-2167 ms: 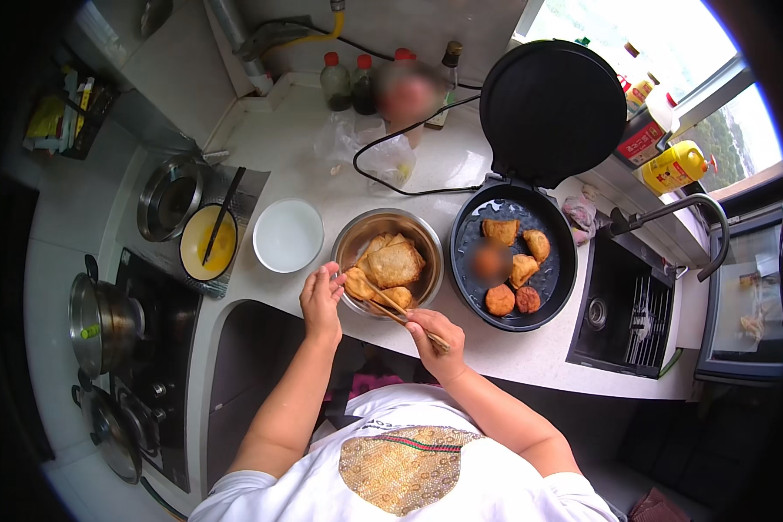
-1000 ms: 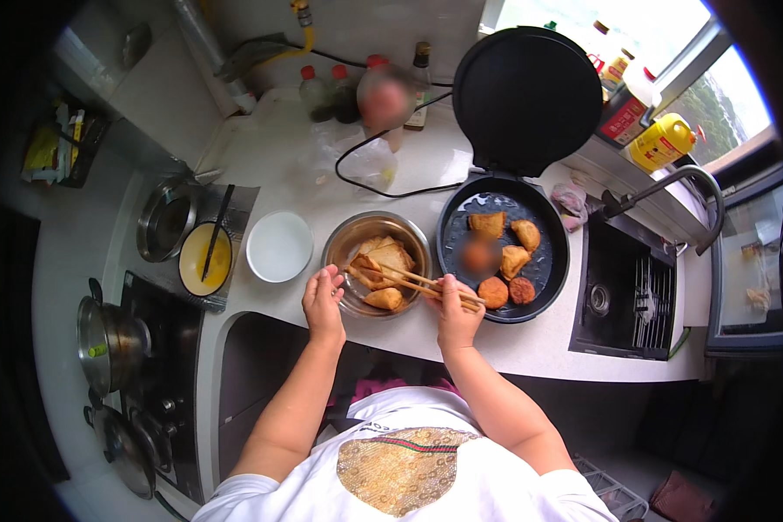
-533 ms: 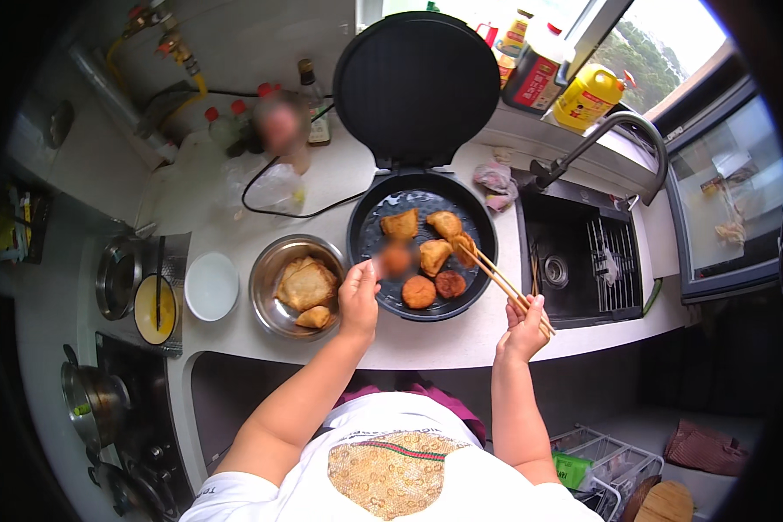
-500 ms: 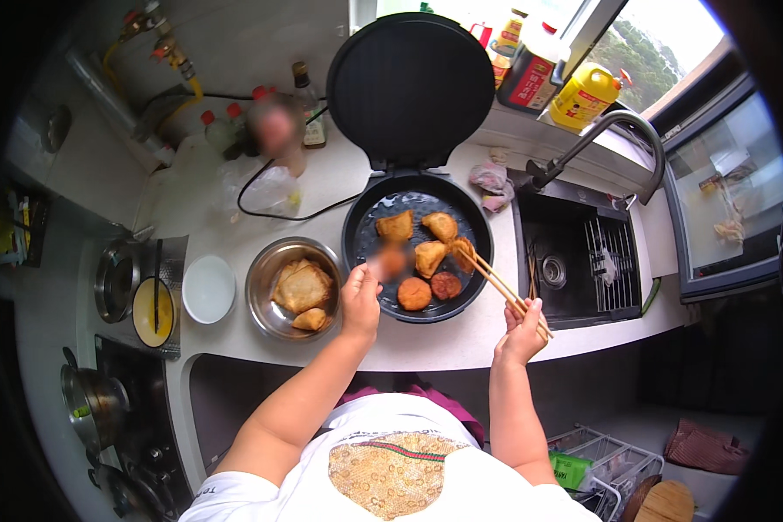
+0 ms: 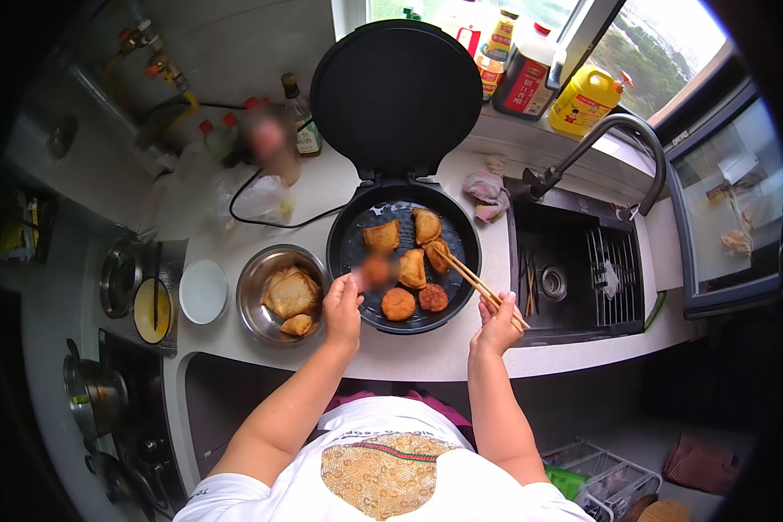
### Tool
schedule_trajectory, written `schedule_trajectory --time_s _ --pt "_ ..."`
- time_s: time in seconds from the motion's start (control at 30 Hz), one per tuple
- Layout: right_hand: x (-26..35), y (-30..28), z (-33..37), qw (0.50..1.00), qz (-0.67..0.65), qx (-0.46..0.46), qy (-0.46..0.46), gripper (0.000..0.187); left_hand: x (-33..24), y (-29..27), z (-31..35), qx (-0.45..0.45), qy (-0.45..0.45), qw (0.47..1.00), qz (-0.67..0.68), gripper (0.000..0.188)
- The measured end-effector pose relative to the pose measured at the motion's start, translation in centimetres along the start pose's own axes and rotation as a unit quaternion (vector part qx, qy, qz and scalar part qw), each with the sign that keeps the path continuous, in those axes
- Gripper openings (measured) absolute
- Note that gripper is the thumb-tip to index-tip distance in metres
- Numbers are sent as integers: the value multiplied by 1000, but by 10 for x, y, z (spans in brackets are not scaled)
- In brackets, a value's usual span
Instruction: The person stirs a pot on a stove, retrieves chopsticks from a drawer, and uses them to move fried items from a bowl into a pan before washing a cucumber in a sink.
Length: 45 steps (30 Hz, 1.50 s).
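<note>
My right hand (image 5: 496,324) is closed round a pair of wooden chopsticks (image 5: 480,289). Their tips touch a golden fried dumpling (image 5: 438,256) on the right side of a black electric griddle pan (image 5: 419,329). Several other browned pieces lie in the oily pan, among them a folded pastry (image 5: 381,236), a pastry at the far side (image 5: 426,225), a round orange cake (image 5: 398,304) and a darker reddish cake (image 5: 433,297). At the pan's near-left rim my left hand (image 5: 344,306) is closed, fingers pinched together; a blurred patch hides what they may hold.
Left of the pan stands a steel bowl (image 5: 245,306) with fried pastries, then a white bowl (image 5: 204,292) and a yellow-lined pan (image 5: 152,324). The griddle's black lid (image 5: 396,96) is raised. A dark sink (image 5: 574,329) with a curved faucet (image 5: 622,122) lies right. Bottles line the windowsill.
The dumpling at the chopstick tips has moved a little left and away from me, and the far pastry has shifted farther back. The whole view has shifted slightly.
</note>
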State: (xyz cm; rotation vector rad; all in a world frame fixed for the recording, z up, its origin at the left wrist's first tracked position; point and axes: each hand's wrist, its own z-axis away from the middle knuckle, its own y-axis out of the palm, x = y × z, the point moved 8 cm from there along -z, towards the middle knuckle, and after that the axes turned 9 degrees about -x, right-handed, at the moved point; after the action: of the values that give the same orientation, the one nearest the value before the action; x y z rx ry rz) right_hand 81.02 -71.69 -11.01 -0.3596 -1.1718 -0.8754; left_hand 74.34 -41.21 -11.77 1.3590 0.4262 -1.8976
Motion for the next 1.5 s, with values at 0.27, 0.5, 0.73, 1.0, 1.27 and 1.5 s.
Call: schedule_trajectory --time_s 0.27,0.5,0.73,1.0,1.27,1.5 --pt "4 2 6 999 13 21 -22 30 -13 -39 -4 -54 9 998 30 26" --pt "42 16 37 992 2 85 -92 26 -47 -103 -16 -121 42 989 78 27" --pt "0 62 136 923 93 367 -63 16 -66 -173 -23 -183 68 977 83 29" --pt "-5 110 235 759 170 548 -307 6 -40 -200 -13 -189 35 978 77 25" --pt "-14 123 278 620 218 660 -365 11 -39 -216 -17 -184 28 979 87 27" --pt "-26 115 263 644 253 635 -343 11 -37 -221 -18 -178 16 979 97 27"
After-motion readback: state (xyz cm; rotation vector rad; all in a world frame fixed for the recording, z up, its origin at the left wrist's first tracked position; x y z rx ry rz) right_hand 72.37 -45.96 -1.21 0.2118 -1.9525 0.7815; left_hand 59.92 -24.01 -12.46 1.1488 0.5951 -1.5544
